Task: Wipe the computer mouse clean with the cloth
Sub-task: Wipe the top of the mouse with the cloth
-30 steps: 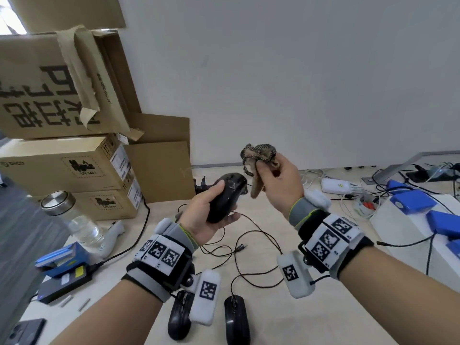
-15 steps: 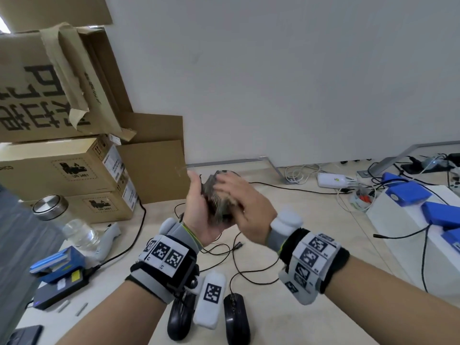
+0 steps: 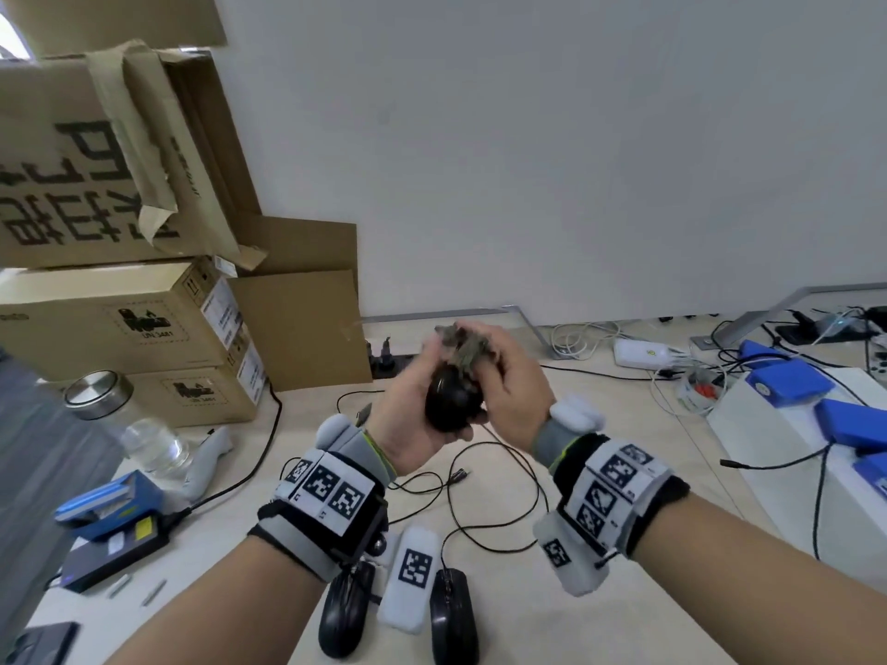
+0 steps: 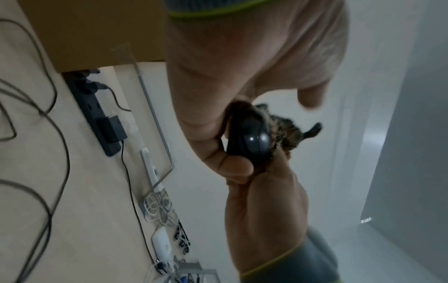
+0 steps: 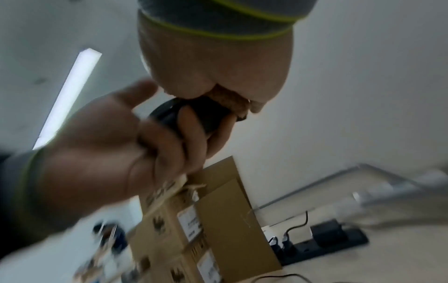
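A black computer mouse [image 3: 450,400] is held up above the table in my left hand [image 3: 408,415], whose fingers and thumb curl round it [image 4: 249,139]. My right hand [image 3: 509,376] grips a crumpled brown patterned cloth [image 3: 463,348] and presses it against the mouse's far end. In the left wrist view the cloth [image 4: 288,134] pokes out behind the mouse. The right wrist view shows the cloth [image 5: 230,101] bunched under my palm against the mouse [image 5: 208,116]. The mouse's cable [image 3: 485,477] hangs down to the table.
Two more black mice [image 3: 343,611] [image 3: 453,616] lie near the front edge. Stacked cardboard boxes [image 3: 120,324] and a glass jar [image 3: 129,419] stand at the left. A power strip [image 4: 97,114] lies by the wall. Blue boxes [image 3: 787,386] on a white unit sit right.
One second ago the cloth was held apart above the mouse. My right hand brought it onto the mouse, and both hands now hold them together, with the mouse's rear end showing.
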Tool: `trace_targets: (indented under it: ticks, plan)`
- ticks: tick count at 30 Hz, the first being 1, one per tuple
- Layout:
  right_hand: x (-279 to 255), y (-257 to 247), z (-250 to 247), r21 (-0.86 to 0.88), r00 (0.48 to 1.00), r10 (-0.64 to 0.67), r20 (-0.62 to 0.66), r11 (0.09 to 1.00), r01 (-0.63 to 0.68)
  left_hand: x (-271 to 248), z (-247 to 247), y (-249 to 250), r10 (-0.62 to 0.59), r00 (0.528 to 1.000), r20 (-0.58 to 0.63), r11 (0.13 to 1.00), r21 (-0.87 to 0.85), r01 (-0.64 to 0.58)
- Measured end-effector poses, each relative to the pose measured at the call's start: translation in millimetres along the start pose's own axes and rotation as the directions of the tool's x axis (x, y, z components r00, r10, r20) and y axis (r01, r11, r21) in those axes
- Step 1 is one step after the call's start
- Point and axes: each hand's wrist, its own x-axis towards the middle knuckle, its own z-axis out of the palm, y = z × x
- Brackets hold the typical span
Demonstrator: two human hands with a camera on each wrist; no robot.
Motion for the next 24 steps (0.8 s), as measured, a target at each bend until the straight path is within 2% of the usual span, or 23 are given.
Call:
trace_targets:
  ticks: [2,3,5,6,7,10,13,15,17,18,20,22,23,24]
  plan:
    - [11,8,-3,0.059,0.964,0.255,-0.081,0.966,-0.251,-3,-4,-5,0.054,0.998,-0.023,0.969,0.244,-0.047]
    - [14,13,-6,0.114,0.922,0.372,-0.103,0.926,-0.361,-3,-6,-6,0.104,0.994,-0.036,0.91,0.406,-0.08]
    - [16,19,-10,0.231,0.862,0.491,-0.128,0.86,-0.455,-3,-11,-7,0.26,0.962,-0.083,0.708,0.693,-0.132]
    - [16,19,-12,0.246,0.853,0.498,-0.156,0.856,-0.455,-3,-13,-7,0.337,0.934,-0.117,0.624,0.771,-0.129]
    - [15,18,-13,0.23,0.852,0.488,-0.191,0.866,-0.444,-3,-14,-7,0.391,0.909,-0.145,0.576,0.809,-0.119]
    - [11,7,-9,0.052,0.913,0.348,-0.215,0.937,-0.345,0,-19,-9,0.47,0.867,-0.166,0.543,0.829,-0.136]
    - [-12,-16,8,-0.027,0.99,0.134,-0.042,0.99,-0.135,4,-16,-13,0.509,0.845,-0.164,0.458,0.883,-0.104]
    - [-28,-25,20,-0.072,0.996,-0.034,0.082,0.997,0.04,6,-17,-17,0.476,0.859,-0.19,0.417,0.909,-0.03]
    - [-30,-19,23,-0.097,0.984,-0.118,0.131,0.987,0.131,2,-17,-19,0.453,0.87,-0.195,0.46,0.887,-0.041]
    - [-26,-12,19,-0.107,0.988,-0.099,0.118,0.988,0.112,-1,-17,-19,0.484,0.861,-0.159,0.457,0.885,-0.093]
    - [-13,-2,6,-0.122,0.998,0.067,0.01,0.99,-0.065,-7,-14,-19,0.522,0.846,-0.11,0.461,0.871,-0.171]
    - [-7,3,-1,-0.125,0.971,0.214,-0.103,0.966,-0.226,-8,-11,-21,0.526,0.847,-0.075,0.471,0.855,-0.218]
    - [-9,0,-1,-0.125,0.968,0.226,-0.111,0.963,-0.239,-6,-10,-22,0.527,0.846,-0.076,0.478,0.85,-0.222]
    - [-13,-7,3,-0.131,0.979,0.188,-0.077,0.972,-0.197,-3,-11,-24,0.527,0.845,-0.091,0.483,0.85,-0.21]
